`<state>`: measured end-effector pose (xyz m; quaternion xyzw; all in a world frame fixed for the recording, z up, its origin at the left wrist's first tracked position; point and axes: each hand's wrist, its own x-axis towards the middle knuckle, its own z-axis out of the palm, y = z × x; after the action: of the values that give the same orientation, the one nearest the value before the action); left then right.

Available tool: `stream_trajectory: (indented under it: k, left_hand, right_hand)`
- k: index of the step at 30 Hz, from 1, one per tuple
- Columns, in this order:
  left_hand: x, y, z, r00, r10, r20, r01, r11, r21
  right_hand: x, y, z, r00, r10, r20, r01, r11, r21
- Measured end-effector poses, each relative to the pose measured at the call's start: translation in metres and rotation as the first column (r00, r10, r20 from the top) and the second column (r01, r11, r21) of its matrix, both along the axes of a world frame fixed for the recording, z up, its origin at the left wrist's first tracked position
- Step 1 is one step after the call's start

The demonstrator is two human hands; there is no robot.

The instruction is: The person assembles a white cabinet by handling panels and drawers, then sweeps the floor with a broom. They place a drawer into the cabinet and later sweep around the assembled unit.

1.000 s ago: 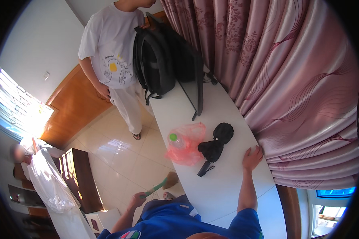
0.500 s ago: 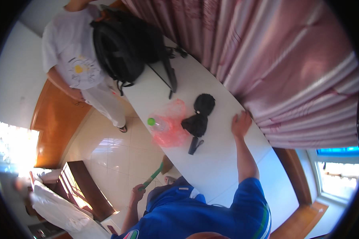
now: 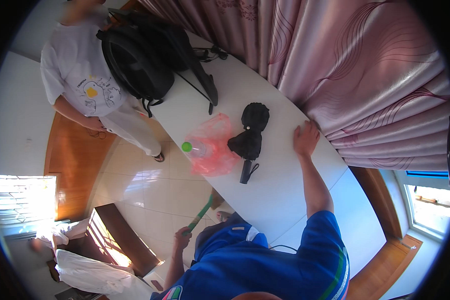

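Observation:
My left hand (image 3: 181, 239) is wrapped round the green handle of a brush (image 3: 205, 209). The brush slants up beside the table's near left edge, over the floor, and its brown head is partly hidden by that edge. My right hand (image 3: 306, 138) rests on the white table (image 3: 285, 172), fingers apart and holding nothing, close to the curtain. To its left lies a folded black umbrella (image 3: 255, 120) with its handle toward me. Left of the umbrella is a thin pink plastic bag (image 3: 215, 162), with a clear green-capped bottle (image 3: 198, 148) lying on or in it.
A black backpack (image 3: 145, 70) and dark cables (image 3: 212, 53) occupy the table's far end. A person in white (image 3: 92, 82) stands beside it. Pink curtains (image 3: 360, 75) hang along the right side. A dark wooden piece of furniture (image 3: 120, 240) stands at the lower left.
The whole view has shifted a little and become sharper. My left hand still grips the brush, and my right hand remains on the table near the curtain.

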<state>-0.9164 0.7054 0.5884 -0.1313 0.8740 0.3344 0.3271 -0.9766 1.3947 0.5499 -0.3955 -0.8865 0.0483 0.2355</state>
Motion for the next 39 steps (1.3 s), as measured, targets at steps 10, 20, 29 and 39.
stream_trajectory:
  k: [10, 20, 29, 39]
  left_hand:
    - [0.005, -0.003, 0.009, 0.994, 0.008, 0.105, -0.003, 0.998, -0.056]
    - [-0.002, 0.003, 0.014, 0.987, 0.052, 0.153, -0.044, 0.997, -0.060]
    - [0.003, 0.001, 0.004, 0.991, 0.056, 0.124, -0.054, 0.998, -0.024]
    - [0.002, -0.007, 0.001, 0.996, 0.057, 0.074, -0.057, 0.998, -0.002]
  right_hand:
    - [0.003, 0.003, 0.001, 1.000, -0.007, -0.012, 0.006, 0.997, -0.079]
    - [0.002, 0.003, 0.007, 1.000, 0.006, 0.022, -0.004, 0.994, -0.113]
    - [-0.001, 0.003, 0.010, 1.000, 0.025, 0.002, -0.025, 0.995, -0.094]
    - [0.001, 0.005, -0.001, 0.999, 0.027, -0.023, -0.028, 0.999, -0.023]
